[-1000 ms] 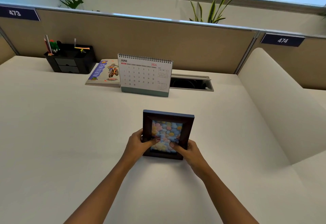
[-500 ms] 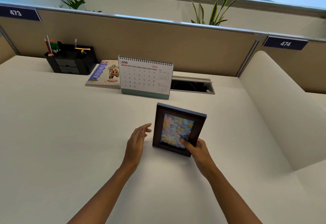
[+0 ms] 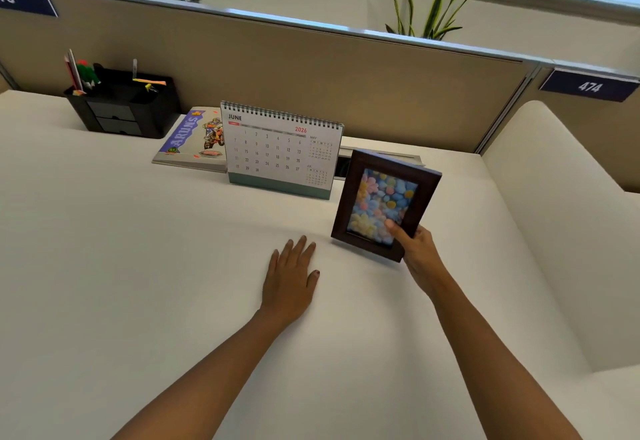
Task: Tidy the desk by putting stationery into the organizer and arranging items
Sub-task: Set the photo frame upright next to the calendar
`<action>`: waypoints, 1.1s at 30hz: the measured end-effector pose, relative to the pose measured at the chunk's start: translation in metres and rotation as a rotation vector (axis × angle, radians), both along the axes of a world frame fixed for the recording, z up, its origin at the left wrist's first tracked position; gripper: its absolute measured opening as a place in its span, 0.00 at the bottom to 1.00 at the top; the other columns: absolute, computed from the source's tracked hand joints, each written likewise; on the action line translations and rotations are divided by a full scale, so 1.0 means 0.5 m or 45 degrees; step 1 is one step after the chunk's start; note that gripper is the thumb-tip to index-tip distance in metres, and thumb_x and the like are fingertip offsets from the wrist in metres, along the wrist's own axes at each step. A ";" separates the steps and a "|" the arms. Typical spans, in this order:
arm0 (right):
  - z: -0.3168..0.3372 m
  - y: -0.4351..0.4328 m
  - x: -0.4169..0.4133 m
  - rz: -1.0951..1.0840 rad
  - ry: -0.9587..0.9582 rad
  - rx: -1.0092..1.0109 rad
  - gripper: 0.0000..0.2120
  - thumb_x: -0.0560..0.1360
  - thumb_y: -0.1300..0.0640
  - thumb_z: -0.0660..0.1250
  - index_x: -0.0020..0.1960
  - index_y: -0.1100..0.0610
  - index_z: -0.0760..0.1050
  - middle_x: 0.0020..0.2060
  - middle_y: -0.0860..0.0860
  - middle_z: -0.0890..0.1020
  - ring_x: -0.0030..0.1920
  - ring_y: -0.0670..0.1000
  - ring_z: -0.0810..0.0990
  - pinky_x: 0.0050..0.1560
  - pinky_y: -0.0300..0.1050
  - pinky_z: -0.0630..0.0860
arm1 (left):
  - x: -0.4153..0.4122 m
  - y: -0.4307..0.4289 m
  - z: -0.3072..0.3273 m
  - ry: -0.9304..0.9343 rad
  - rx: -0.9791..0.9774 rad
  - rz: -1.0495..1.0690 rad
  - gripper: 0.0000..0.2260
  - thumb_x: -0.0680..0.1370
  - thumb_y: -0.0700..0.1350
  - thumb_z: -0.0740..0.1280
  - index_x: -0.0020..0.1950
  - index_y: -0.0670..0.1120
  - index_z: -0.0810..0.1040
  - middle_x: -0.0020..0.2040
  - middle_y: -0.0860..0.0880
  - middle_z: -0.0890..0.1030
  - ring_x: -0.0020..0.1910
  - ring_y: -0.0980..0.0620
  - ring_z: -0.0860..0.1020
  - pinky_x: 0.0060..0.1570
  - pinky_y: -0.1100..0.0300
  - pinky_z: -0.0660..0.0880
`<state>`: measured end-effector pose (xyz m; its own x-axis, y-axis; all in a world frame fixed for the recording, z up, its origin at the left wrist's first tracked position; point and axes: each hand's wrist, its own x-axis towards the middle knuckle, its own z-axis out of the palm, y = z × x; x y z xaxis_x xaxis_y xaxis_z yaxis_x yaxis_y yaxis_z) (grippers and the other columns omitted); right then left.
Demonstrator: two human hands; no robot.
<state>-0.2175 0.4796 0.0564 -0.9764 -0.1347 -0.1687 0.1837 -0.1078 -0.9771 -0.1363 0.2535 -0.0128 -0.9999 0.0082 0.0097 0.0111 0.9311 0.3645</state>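
- Right hand [image 3: 420,256]: you pinch the lower right corner of the dark brown wooden picture frame with the pastel flower print [image 3: 381,197]. The thumb lies on the glass and the fingers are curled out of sight behind the frame.
- Left hand [image 3: 291,277]: it rests flat on the white desk top [image 3: 138,266], palm down and fingers straight and slightly spread. It holds nothing and sits to the left of the frame, clear of it.
- Frame position: the frame stands right of centre towards the back of the desk, just beside the right end of the white spiral-bound desk calendar [image 3: 280,152]. In this view it partly covers the grey cable slot [image 3: 414,157] behind it.
- Frame attitude: the long axis runs upright, with the top edge tipped towards your right. You cannot tell from here whether the bottom edge touches the desk or is a little above it.
- Governing relation: the frame lies ahead and to the right of both hands. The right hand is already on it, so the setting-down most likely depends on that hand alone. The frame probably has to be squared up before it will stand level with the calendar.
- Other items: the black plastic organizer holding pencils [image 3: 121,107] stands at the back left. The illustrated notebook [image 3: 190,141] lies flat between it and the calendar.
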 end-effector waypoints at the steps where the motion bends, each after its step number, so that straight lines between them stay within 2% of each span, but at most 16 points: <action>1: -0.002 0.003 -0.020 -0.004 -0.005 0.018 0.19 0.73 0.54 0.70 0.62 0.57 0.74 0.57 0.53 0.82 0.58 0.54 0.81 0.62 0.54 0.75 | -0.006 -0.001 -0.003 0.036 -0.060 0.008 0.25 0.80 0.56 0.46 0.76 0.51 0.53 0.77 0.50 0.53 0.76 0.48 0.52 0.73 0.51 0.45; 3: -0.004 0.010 -0.059 -0.008 -0.008 0.051 0.17 0.75 0.56 0.68 0.63 0.57 0.73 0.58 0.53 0.81 0.58 0.53 0.80 0.63 0.55 0.74 | -0.012 -0.001 -0.014 0.106 -0.123 0.021 0.25 0.79 0.57 0.46 0.76 0.52 0.58 0.76 0.49 0.58 0.75 0.47 0.57 0.74 0.47 0.53; 5: -0.007 0.014 -0.093 -0.001 -0.017 0.068 0.18 0.75 0.56 0.68 0.64 0.57 0.73 0.59 0.53 0.81 0.59 0.53 0.80 0.64 0.55 0.74 | -0.011 0.000 -0.024 0.139 -0.133 0.025 0.24 0.80 0.57 0.48 0.76 0.52 0.57 0.77 0.50 0.57 0.76 0.49 0.55 0.73 0.46 0.55; 12: -0.022 0.011 -0.174 0.065 -0.037 0.081 0.18 0.74 0.54 0.68 0.63 0.54 0.73 0.60 0.52 0.80 0.60 0.53 0.80 0.63 0.53 0.75 | -0.024 0.001 -0.029 0.159 -0.133 0.028 0.24 0.80 0.57 0.48 0.76 0.53 0.56 0.77 0.51 0.55 0.76 0.50 0.52 0.73 0.46 0.53; 19: -0.034 -0.008 -0.216 0.129 -0.042 0.104 0.16 0.76 0.57 0.67 0.63 0.53 0.72 0.59 0.50 0.80 0.59 0.51 0.80 0.60 0.48 0.77 | -0.029 0.002 -0.030 0.158 -0.154 0.037 0.25 0.80 0.57 0.47 0.76 0.53 0.55 0.77 0.52 0.54 0.76 0.51 0.51 0.74 0.46 0.53; 27: -0.028 0.001 -0.263 0.150 -0.050 0.099 0.21 0.75 0.58 0.68 0.67 0.55 0.69 0.60 0.50 0.79 0.59 0.50 0.79 0.59 0.47 0.77 | -0.030 -0.001 -0.036 0.162 -0.153 0.041 0.24 0.80 0.56 0.48 0.76 0.54 0.54 0.77 0.52 0.54 0.77 0.51 0.50 0.74 0.46 0.52; 30: -0.029 0.003 -0.273 0.143 -0.066 0.098 0.20 0.75 0.58 0.68 0.66 0.54 0.70 0.60 0.50 0.79 0.59 0.51 0.79 0.60 0.48 0.76 | -0.029 -0.001 -0.033 0.164 -0.147 0.043 0.24 0.80 0.56 0.49 0.76 0.54 0.54 0.77 0.53 0.53 0.77 0.52 0.50 0.74 0.46 0.52; 33: -0.027 0.005 -0.277 0.166 -0.081 0.102 0.19 0.75 0.57 0.68 0.64 0.53 0.71 0.59 0.49 0.80 0.58 0.49 0.80 0.57 0.45 0.78 | -0.028 -0.001 -0.033 0.162 -0.147 0.046 0.24 0.80 0.56 0.49 0.76 0.54 0.54 0.77 0.53 0.53 0.77 0.52 0.49 0.74 0.47 0.51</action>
<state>-0.3562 0.4821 0.0427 -0.9385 -0.2435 -0.2449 0.2528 -0.0012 -0.9675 -0.1502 0.2531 -0.0295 -0.9904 -0.0191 0.1370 0.0163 0.9673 0.2531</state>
